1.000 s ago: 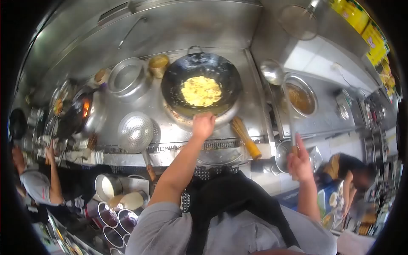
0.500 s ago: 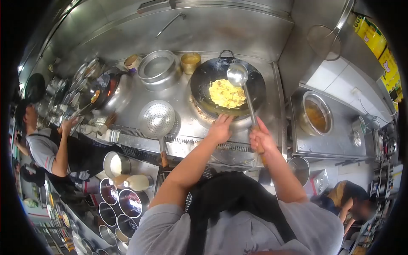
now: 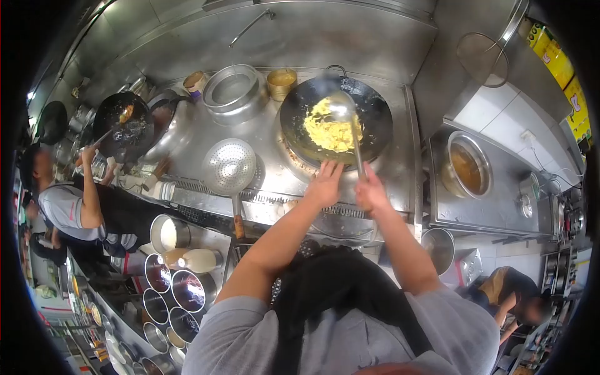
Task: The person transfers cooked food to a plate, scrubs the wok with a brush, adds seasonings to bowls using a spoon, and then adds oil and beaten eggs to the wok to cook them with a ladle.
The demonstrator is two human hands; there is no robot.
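Observation:
Yellow scrambled egg (image 3: 331, 134) lies in a black wok (image 3: 375, 125) on the stove. My right hand (image 3: 371, 192) is closed round the handle of a long metal ladle (image 3: 341, 107). The ladle's bowl, slightly blurred, is in the wok at the upper right part of the egg. At the wok's near edge, my left hand (image 3: 324, 185) grips it with the fingers over the rim; the thumb side and any near handle are hidden. The wok's far loop handle (image 3: 336, 69) shows at the back.
Left of the wok are a perforated skimmer (image 3: 229, 165), a metal pot (image 3: 232, 94) and a tin (image 3: 282, 84). A pot of brownish liquid (image 3: 465, 165) stands right. Bottles (image 3: 197, 260) and several containers (image 3: 190, 290) are lower left. A co-worker (image 3: 69, 206) holds another wok (image 3: 122, 128).
The ladle has moved left and slightly down over the egg, with my right hand shifting left. The egg is more broken up. At left, the co-worker's wok has come up into view.

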